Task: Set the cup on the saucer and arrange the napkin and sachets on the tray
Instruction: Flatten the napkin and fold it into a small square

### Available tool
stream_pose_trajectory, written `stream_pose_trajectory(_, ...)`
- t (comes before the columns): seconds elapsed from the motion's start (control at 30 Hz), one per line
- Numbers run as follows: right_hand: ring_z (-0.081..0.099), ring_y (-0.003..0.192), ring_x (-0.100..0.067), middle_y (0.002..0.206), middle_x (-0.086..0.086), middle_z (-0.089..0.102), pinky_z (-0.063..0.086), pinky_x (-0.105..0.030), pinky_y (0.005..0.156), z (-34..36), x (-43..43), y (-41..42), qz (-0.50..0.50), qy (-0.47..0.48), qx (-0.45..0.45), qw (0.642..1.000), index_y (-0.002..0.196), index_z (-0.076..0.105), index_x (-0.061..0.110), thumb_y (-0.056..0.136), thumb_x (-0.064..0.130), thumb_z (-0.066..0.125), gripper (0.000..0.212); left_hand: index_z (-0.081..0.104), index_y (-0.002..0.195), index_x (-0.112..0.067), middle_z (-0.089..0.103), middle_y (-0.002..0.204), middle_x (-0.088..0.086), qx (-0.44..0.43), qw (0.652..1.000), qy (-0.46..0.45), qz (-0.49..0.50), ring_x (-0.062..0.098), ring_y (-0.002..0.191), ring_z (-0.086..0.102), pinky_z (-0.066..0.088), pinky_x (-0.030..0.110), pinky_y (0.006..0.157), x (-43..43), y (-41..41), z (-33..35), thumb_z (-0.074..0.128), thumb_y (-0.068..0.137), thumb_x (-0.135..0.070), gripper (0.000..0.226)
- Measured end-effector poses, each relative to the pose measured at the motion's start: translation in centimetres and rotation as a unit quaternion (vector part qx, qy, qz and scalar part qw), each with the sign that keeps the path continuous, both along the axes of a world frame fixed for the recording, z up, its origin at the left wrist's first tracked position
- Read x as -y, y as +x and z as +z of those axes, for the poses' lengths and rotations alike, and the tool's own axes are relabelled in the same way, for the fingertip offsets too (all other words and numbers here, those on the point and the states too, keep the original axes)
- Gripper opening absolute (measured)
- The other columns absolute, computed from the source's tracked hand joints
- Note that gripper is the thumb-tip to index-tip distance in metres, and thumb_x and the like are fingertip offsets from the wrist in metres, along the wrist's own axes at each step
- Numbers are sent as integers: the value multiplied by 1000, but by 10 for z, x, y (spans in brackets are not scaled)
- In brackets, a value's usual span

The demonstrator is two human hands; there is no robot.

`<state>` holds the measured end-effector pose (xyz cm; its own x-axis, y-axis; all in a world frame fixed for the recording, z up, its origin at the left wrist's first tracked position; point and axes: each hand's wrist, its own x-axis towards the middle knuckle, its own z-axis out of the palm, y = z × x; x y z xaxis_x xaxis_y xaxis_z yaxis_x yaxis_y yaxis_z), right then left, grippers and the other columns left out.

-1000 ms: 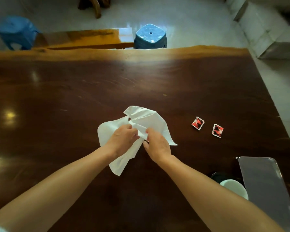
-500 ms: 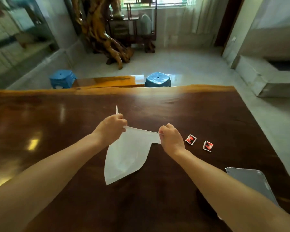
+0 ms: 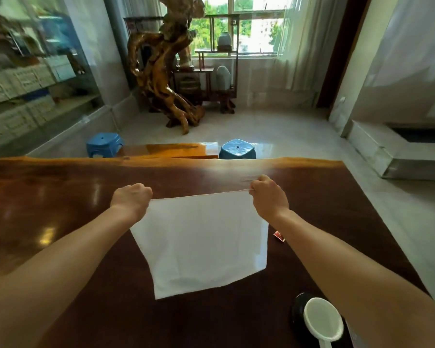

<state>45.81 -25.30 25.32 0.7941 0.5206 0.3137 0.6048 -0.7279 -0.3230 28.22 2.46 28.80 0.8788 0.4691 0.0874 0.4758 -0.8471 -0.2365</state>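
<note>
**Napkin spread wide between two raised hands**

Napkin (image 3: pixel 201 239) is held up over the dark wooden table (image 3: pixel 60 197) as a nearly full white sheet, hanging from its top edge; half a second ago it was a narrow folded flap, and a second ago a crumpled bundle. Its left top corner is clenched in the left hand (image 3: pixel 132 200) and its right top corner is pinched by the right hand (image 3: pixel 269 197). The hands, which were close together before, are now drawn well apart, so the top edge is pulled nearly straight. One red sachet (image 3: pixel 279 236) is seen just beside the right forearm, partly hidden by it; the second, visible earlier, is now covered. A white cup (image 3: pixel 323 322) is seen on a dark saucer (image 3: pixel 298 310) at the lower right. The tray shown earlier is out of sight. More of the room is shown than before, with two blue stools (image 3: pixel 237 149) beyond the table.
</note>
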Motion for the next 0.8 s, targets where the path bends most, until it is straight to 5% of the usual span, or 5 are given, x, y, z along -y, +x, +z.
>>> stream_pose_trajectory(0.27, 64, 95, -39, 108, -15, 60, 51, -37, 75, 38, -4, 46, -38, -19, 12, 999, 102, 71, 2, 90, -4, 52, 24, 77, 99, -20, 76, 91, 6, 160, 986, -51, 1, 26, 80, 73, 62, 39, 73, -24, 37, 24, 63, 96, -16, 14)
stream_pose_trajectory(0.5, 63, 83, -37, 100, -15, 59, 53, -39, 70, 75, -9, 77, -60, 24, 58, 996, 96, 70, 2, 86, -9, 51, 25, 72, 83, -4, 70, 76, 17, 275, 957, -77, -42, 33, 72, 68, 52, 39, 66, -45, 60, 68, 57, 99, -12, 23)
stream_pose_trajectory(0.63, 62, 82, -36, 99, -14, 59, 51, -37, 69, 82, -6, 75, -51, 47, 70, 995, 94, 71, 3, 85, -10, 52, 25, 73, 82, 1, 70, 79, 23, 293, 950, -94, -54, 38, 76, 66, 50, 45, 71, -56, 53, 80, 63, 94, -6, 16)
stream_pose_trajectory(0.8, 63, 93, -37, 104, -16, 62, 53, -39, 78, 55, 13, 53, -52, 32, 31, 998, 98, 72, 3, 86, -6, 56, 22, 75, 76, -7, 70, 79, 11, 205, 973, -87, -64, 15, 70, 58, 46, 28, 71, -38, 10, 52, 74, 85, -2, 10)
